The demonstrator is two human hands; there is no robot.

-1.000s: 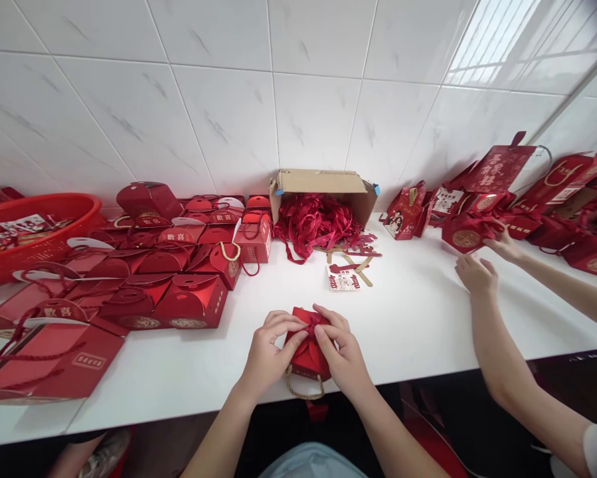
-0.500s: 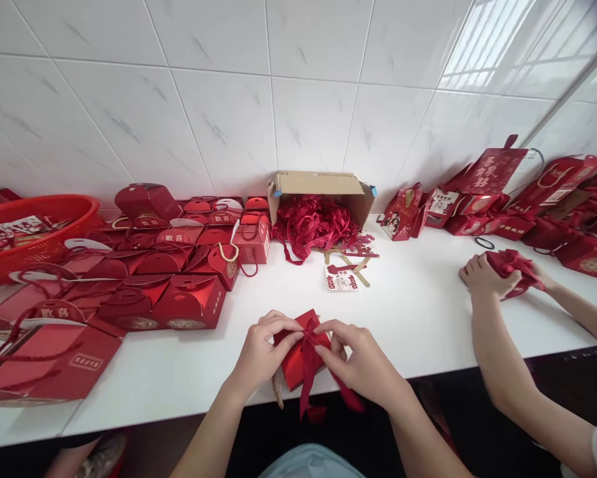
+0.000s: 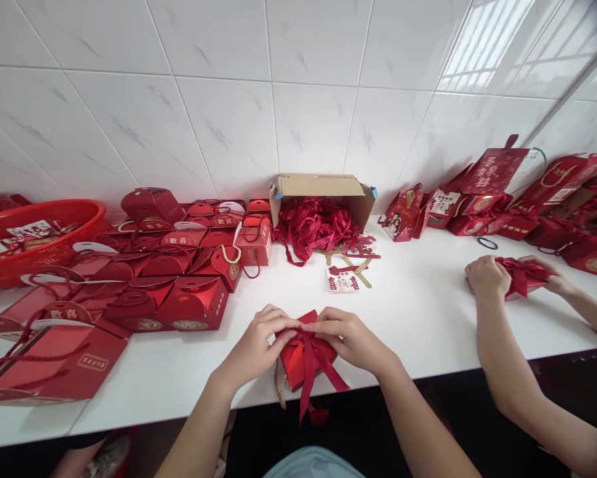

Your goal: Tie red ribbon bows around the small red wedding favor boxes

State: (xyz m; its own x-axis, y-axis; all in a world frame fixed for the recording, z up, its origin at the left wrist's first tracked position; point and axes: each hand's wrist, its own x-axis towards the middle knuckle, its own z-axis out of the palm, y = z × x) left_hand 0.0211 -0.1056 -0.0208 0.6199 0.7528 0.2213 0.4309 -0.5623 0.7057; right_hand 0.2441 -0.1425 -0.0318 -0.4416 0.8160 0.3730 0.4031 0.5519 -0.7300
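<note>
A small red box (image 3: 294, 362) lies at the white table's front edge, with a dark red ribbon (image 3: 309, 372) tied on its top and two tails hanging toward me. My left hand (image 3: 261, 342) pinches the ribbon from the left side. From the right, my right hand (image 3: 350, 338) pinches it too, and the fingertips of both hands meet above the knot. A twisted beige cord (image 3: 279, 385) hangs at the box's left side.
Many red boxes (image 3: 191, 302) and a red basket (image 3: 86, 216) fill the left. A carton (image 3: 323, 184) of ribbons, with a card (image 3: 342, 281) before it, stands at the back. At right, another person's hands (image 3: 487, 275) hold a ribboned box (image 3: 522, 279).
My right hand has moved up and inward to meet my left at the knot. The right ribbon tail now lies spread outward. The other person's hands and box have shifted slightly.
</note>
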